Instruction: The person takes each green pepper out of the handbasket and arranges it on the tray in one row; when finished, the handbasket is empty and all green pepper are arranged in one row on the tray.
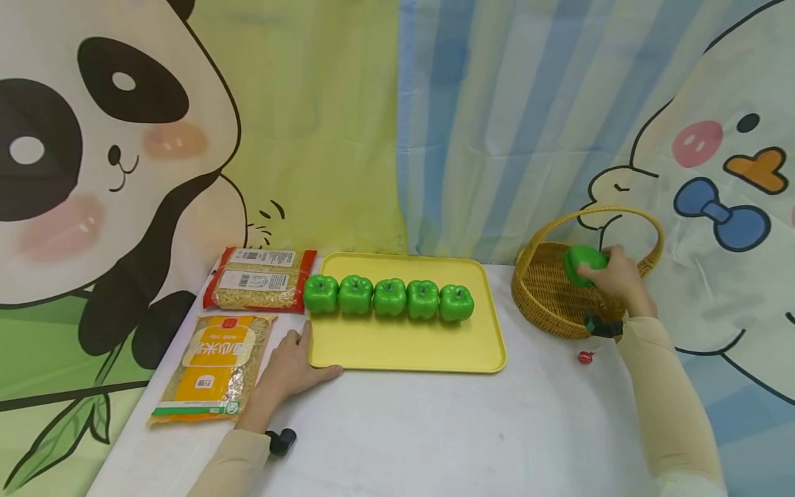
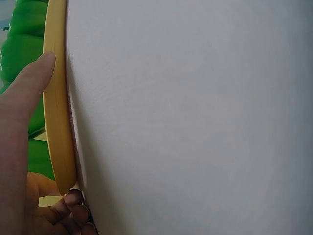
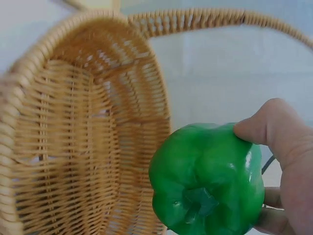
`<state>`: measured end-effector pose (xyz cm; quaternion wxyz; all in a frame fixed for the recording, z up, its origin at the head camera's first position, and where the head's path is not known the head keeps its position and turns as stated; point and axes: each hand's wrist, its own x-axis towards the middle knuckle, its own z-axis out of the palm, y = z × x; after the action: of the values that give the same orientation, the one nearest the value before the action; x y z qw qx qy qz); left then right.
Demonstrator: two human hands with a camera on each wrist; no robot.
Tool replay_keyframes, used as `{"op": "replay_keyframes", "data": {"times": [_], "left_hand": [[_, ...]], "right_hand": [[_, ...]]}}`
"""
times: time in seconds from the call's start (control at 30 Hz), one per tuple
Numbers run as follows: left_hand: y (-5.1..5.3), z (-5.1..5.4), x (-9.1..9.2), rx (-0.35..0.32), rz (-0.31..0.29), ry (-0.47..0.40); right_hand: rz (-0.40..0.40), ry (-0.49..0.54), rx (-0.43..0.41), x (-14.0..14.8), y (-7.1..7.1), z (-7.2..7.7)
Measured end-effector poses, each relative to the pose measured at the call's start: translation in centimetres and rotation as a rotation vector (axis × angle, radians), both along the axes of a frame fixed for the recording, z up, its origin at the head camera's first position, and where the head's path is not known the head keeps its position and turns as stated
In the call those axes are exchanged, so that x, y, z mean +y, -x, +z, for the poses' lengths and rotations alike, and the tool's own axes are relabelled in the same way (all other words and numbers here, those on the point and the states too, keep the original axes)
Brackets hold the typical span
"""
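In the head view my right hand [image 1: 617,279] grips a green bell pepper [image 1: 584,264] over the wicker basket [image 1: 540,304]. The right wrist view shows thumb and fingers round this bell pepper [image 3: 208,181], its stem turned toward the camera, beside the basket's rim. My left hand [image 1: 288,366] holds the near left corner of the yellow tray [image 1: 404,348]; in the left wrist view the thumb [image 2: 36,78] lies against the tray's rim [image 2: 61,117] and the fingers bend at the corner. Several green bell peppers [image 1: 389,297] stand in a row on the tray.
Two packs lie left of the tray: a red-edged pack [image 1: 257,279] at the back and a yellow-orange pack [image 1: 211,369] nearer. A small red item [image 1: 585,357] lies on the white tablecloth [image 1: 459,428] before the basket. Behind hangs a printed curtain [image 1: 348,138].
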<state>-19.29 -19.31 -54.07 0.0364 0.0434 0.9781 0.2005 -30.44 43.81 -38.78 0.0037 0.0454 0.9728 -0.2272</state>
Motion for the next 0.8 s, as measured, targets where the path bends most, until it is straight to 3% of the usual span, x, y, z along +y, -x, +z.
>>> {"op": "replay_keyframes", "data": {"times": [0.2,0.33,0.63,0.8], "left_hand": [[0.0,0.1,0.0,-0.005,0.002,-0.002],[0.0,0.1,0.0,-0.005,0.004,-0.002],[0.0,0.3,-0.1,0.002,-0.006,0.007],[0.0,0.2,0.0,0.004,-0.016,0.015]], "right_hand": [[0.081,-0.04,0.115,-1.4,-1.8,0.0],[0.127,-0.059,0.148,-2.5,-3.0,0.0],[0.197,-0.018,0.174,-5.6,-4.7,-0.8],[0.172,0.053,0.105,-7.4,-5.1,-1.2]]}}
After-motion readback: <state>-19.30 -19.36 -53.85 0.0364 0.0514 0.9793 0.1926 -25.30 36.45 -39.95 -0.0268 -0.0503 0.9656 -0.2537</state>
